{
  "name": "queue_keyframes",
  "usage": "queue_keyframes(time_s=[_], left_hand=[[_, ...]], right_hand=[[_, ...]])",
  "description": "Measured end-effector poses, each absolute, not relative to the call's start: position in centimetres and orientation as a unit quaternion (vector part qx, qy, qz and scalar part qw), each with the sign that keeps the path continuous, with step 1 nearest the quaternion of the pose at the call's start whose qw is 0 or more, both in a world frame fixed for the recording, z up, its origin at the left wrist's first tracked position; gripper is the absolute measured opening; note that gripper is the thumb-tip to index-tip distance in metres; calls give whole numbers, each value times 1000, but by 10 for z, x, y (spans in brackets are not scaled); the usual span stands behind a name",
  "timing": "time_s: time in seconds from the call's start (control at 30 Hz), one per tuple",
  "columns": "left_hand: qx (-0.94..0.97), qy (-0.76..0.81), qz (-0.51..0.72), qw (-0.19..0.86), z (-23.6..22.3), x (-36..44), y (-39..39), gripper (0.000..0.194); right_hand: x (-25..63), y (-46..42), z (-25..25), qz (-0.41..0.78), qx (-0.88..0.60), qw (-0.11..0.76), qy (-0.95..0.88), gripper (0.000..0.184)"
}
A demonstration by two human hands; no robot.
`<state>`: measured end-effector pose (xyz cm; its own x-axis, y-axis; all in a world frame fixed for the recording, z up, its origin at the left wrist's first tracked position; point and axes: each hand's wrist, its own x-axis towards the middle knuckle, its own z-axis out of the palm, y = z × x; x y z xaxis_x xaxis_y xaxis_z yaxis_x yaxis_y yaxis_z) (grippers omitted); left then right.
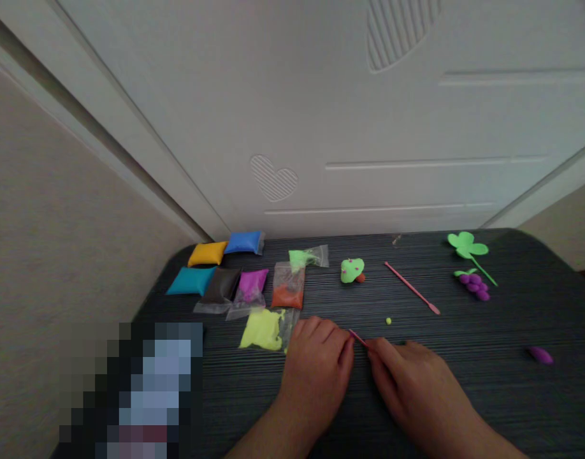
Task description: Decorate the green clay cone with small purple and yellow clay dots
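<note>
My right hand is closed in a pinch around a thin pink modelling tool. Its tip points up and left, reaching the fingers of my left hand. Those fingers are curled together, and whatever they hold is hidden behind them. A tiny yellow-green clay ball lies just beyond my right hand. Left of my left hand is an opened bag of yellow clay, partly covered by it. Farther back rests a second pink modelling tool, beside a small green clay tree with pink dots and a brown trunk.
Several clay packets, including teal, black and brown, lie at the left. On the right are a green clay clover, purple clay grapes and a purple clay piece. A white panel stands behind the dark table.
</note>
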<state>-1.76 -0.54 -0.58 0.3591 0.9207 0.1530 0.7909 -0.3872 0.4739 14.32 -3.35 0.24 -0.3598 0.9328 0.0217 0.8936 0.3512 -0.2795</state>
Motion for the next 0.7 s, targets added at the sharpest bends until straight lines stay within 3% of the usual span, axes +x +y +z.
queue_keyframes(time_s=[0.7], left_hand=[[811, 526, 197, 162, -7, -19, -5, 14]], right_hand=[[139, -35, 4, 138, -584, 82, -796, 13]])
